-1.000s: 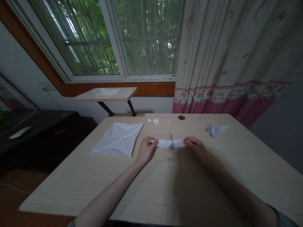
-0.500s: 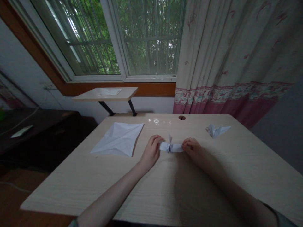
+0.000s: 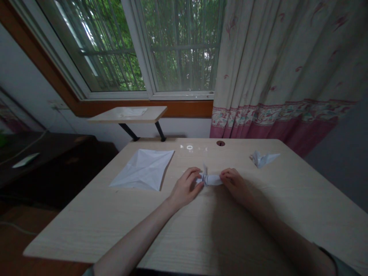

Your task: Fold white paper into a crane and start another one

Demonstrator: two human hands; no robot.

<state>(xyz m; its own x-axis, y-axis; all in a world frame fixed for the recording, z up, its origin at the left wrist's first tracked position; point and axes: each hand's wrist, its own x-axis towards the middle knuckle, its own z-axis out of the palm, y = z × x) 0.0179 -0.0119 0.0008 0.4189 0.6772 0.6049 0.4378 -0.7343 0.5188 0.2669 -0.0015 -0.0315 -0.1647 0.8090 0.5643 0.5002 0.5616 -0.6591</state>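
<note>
A small folded white paper piece (image 3: 213, 179) spans the gap between my hands over the desk, with a thin point sticking up near its middle. My left hand (image 3: 188, 186) grips its left part, fingers behind and thumb in front, close to the centre folds. At the right end, the fingertips of my right hand (image 3: 232, 182) pinch the flat flap. To the left lies a creased white square sheet (image 3: 143, 168). A folded paper bird (image 3: 263, 158) rests at the right of the desk.
The pale wooden desk (image 3: 115, 230) has a round cable hole (image 3: 220, 143) at its back edge. A raised shelf (image 3: 109, 115) at back left bears white paper (image 3: 133, 111). Curtains (image 3: 258, 119) hang behind the desk. A dark table (image 3: 57, 153) stands at far left.
My left hand has shifted right along the folded paper, and its thumb now lies beside the centre folds. The right hand has barely moved.
</note>
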